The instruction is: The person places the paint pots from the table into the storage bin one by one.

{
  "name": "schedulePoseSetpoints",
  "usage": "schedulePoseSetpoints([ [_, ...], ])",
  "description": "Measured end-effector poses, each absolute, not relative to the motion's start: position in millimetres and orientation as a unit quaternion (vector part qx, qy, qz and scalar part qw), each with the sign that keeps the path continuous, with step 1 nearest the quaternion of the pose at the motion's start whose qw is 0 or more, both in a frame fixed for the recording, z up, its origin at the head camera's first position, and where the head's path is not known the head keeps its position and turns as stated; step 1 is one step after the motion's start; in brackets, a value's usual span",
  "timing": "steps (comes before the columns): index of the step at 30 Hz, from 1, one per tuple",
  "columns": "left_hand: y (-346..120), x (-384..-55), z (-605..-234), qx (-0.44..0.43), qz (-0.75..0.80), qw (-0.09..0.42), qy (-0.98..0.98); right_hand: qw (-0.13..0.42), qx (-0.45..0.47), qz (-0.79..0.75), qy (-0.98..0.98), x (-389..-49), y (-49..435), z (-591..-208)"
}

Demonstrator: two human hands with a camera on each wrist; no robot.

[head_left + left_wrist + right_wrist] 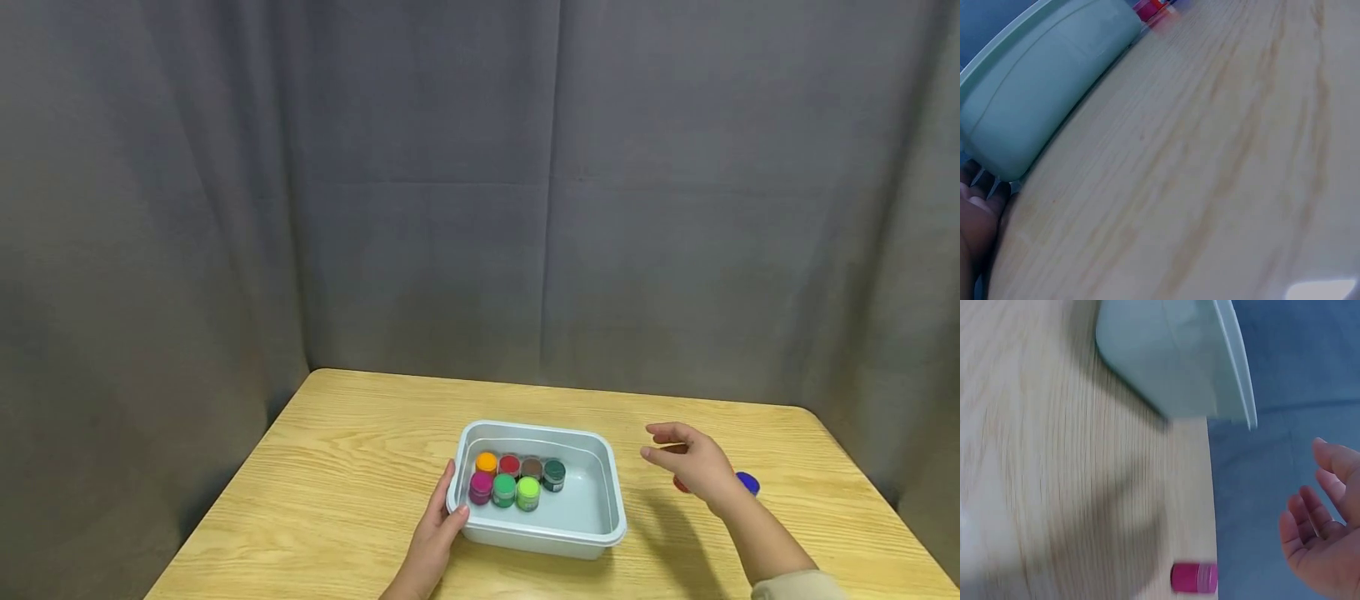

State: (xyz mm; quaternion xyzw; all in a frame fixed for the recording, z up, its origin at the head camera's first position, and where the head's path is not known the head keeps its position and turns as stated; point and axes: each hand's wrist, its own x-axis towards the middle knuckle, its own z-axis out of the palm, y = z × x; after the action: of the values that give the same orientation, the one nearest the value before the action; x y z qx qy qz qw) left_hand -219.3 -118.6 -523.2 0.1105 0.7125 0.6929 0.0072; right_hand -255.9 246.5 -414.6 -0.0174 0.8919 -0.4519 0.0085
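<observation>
My left hand (433, 533) holds a pale blue-grey plastic tub (536, 540) at its near left corner, thumb at the rim and fingers along the left side. Inside the tub, several small paint jars stand in two rows at the left, among them an orange one (486, 463), a purple one (481, 487) and a light green one (528, 492). My right hand (697, 464) hovers right of the tub, fingers loosely bent and nothing in them. Behind it, a red jar (681, 484) is mostly hidden and a blue jar (747, 482) partly so.
The wooden table (337, 467) extends on both sides of the tub. A grey curtain (420, 250) hangs behind its far edge. In the right wrist view, a reddish-pink jar (1193, 577) stands on the table apart from the tub.
</observation>
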Motion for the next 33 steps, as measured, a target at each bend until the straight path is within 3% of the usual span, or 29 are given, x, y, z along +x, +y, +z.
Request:
schedulePoseSetpoints([
  [17,-117.1,-220.3,-524.7,0.103,0.692,0.001,0.715,0.015,0.059,-0.408,0.911,-256.9,329.6,-432.4],
  [33,-116.8,-220.8,-524.9,0.099,0.698,0.005,0.71,0.056,0.103,-0.38,0.917,-254.8,364.3,-470.9],
])
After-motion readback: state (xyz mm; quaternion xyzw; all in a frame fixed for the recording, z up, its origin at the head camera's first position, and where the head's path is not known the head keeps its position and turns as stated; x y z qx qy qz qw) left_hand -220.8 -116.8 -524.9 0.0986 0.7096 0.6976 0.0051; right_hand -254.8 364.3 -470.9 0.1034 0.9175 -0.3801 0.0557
